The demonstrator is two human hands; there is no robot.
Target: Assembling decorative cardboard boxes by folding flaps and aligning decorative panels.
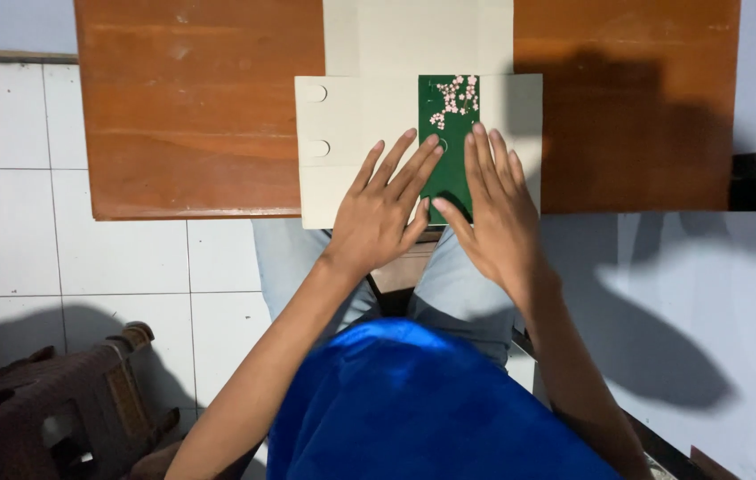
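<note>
Now we are leaning over the brown wooden table point(191, 124), pressing the flat cream cardboard sheet point(356, 111) under both palms. Our left hand point(384, 206) is lying open, fingers spread on the cardboard; our right hand point(495, 213) is open too, beside the green flowered panel point(449, 133) showing between them, seemingly flattening a fold.

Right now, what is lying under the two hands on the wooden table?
Under the left hand lies flat beige cardboard; under the right hand, a green panel with pink flowers. Both rest on the brown wooden table. The parts beneath the palms are hidden.
</note>
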